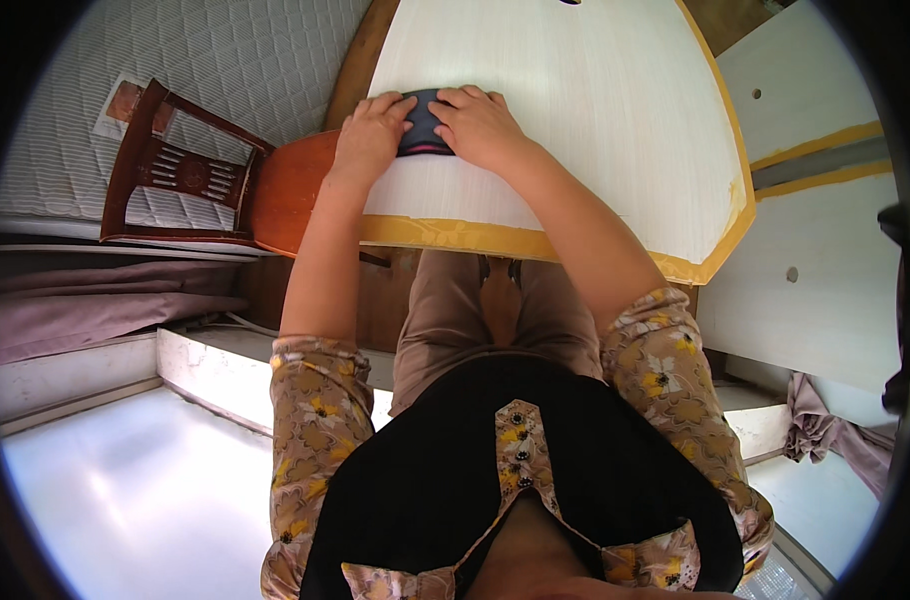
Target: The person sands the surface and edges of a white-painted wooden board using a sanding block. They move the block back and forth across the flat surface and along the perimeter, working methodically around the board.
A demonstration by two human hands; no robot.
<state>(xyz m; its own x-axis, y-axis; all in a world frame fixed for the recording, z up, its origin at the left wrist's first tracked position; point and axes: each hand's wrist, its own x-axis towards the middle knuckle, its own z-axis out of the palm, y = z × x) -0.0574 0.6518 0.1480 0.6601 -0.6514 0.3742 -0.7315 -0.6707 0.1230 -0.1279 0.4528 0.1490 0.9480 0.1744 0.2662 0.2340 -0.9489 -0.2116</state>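
A small, flat, dark grey item with a thin pink strip along its near edge lies on the white tabletop. It looks like folded cloth or a soft pouch; I cannot tell which. My left hand holds its left side, fingers curled over the top and the thumb on its surface. On the opposite side my right hand grips it the same way, fingers bent over the far edge and thumb on top. Parts of both its ends are hidden under my hands.
Yellow tape edges the table. A reddish-brown wooden chair stands at the left, beside a grey quilted mattress. White panels stand at the right. A dark object shows at the table's far end.
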